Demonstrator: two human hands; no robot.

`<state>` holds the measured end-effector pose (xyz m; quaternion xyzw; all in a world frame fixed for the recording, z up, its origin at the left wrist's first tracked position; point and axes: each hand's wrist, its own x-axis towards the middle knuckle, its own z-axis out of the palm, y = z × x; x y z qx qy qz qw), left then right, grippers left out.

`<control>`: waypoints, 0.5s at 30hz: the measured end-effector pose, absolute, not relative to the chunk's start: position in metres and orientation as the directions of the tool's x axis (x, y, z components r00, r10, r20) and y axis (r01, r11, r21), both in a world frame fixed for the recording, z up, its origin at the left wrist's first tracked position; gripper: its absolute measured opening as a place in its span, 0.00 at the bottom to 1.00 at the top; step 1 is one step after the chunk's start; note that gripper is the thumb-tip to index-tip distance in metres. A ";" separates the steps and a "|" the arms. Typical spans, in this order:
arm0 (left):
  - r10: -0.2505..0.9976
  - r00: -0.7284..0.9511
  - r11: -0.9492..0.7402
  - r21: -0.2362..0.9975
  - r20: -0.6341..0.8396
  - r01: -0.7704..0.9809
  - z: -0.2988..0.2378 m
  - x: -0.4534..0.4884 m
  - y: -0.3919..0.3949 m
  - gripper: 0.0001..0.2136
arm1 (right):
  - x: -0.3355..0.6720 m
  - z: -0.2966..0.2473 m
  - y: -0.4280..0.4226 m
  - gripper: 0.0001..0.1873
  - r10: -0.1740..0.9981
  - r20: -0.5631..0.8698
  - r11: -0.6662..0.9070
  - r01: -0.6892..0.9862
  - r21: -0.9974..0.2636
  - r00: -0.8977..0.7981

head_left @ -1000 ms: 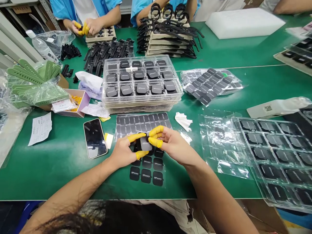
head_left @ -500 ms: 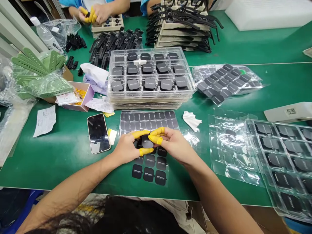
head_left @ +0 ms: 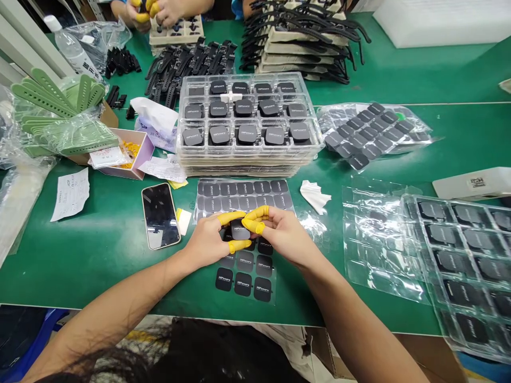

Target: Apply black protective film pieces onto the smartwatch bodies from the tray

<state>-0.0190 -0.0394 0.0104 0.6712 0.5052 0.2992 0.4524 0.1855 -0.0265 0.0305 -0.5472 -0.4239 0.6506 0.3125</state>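
Observation:
Yellow finger cots cover the thumb and forefinger of both hands. My left hand is closed around the sides of a black rounded-square smartwatch body with "HiFuture" lettering on its face. At its upper right corner, my right hand pinches with thumb and forefinger; whether a film edge lies between these tips is hidden. Just below the hands lies a clear sheet of black square screen films. Behind them is another sheet of grey square films, partly covered by my fingers.
A clear tray of watch bodies tops a stack behind my hands. More trays stand at right, beside bagged films. A phone, green straps and a tissue lie around. A co-worker's hands work opposite.
The view has shifted slightly. Both hands keep nearly the same grip on the smartwatch body. Across the table, the co-worker's hands sit higher in the picture.

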 end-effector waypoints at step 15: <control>0.950 0.305 -0.075 0.904 -0.063 0.422 0.010 -0.019 -0.040 0.28 | 0.186 0.031 -0.027 0.20 0.872 -0.440 -0.432 0.085 -0.898 -0.215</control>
